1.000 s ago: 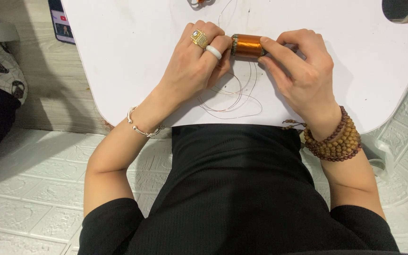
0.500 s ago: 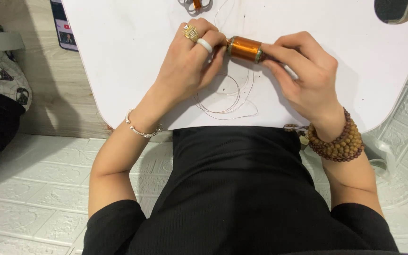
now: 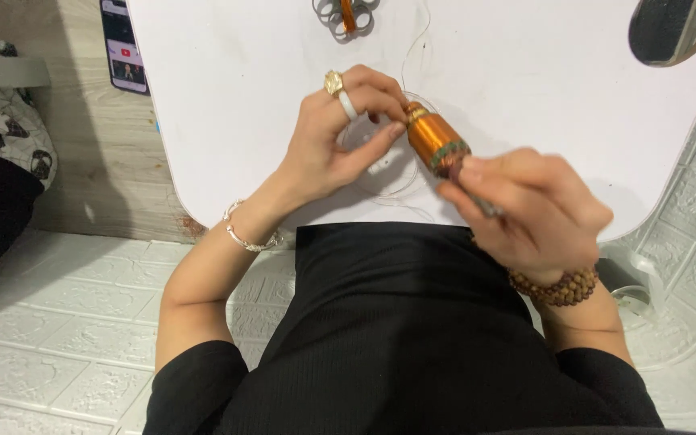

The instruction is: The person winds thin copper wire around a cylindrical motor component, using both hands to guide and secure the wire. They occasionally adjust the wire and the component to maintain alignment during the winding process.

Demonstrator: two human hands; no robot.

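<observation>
Just above the middle of the frame, the left hand [image 3: 340, 141] pinches the upper end of an orange wire-wound coil [image 3: 435, 143] between thumb and fingers, while the right hand [image 3: 529, 213] closes around its lower end, over the white table [image 3: 525, 80]. The step in hand looks like winding or dressing the thin wire [image 3: 400, 181] looped beneath; the next move probably calls for a steady grip and gentle tension.

The right hand [image 3: 529, 205] is blurred, hiding the spool's [image 3: 437, 145] end.

One copper-wire spool [image 3: 437, 143], two rings [image 3: 340, 93], two bracelets [image 3: 245, 235] — one phone [image 3: 122, 44], one table [image 3: 541, 89].
</observation>
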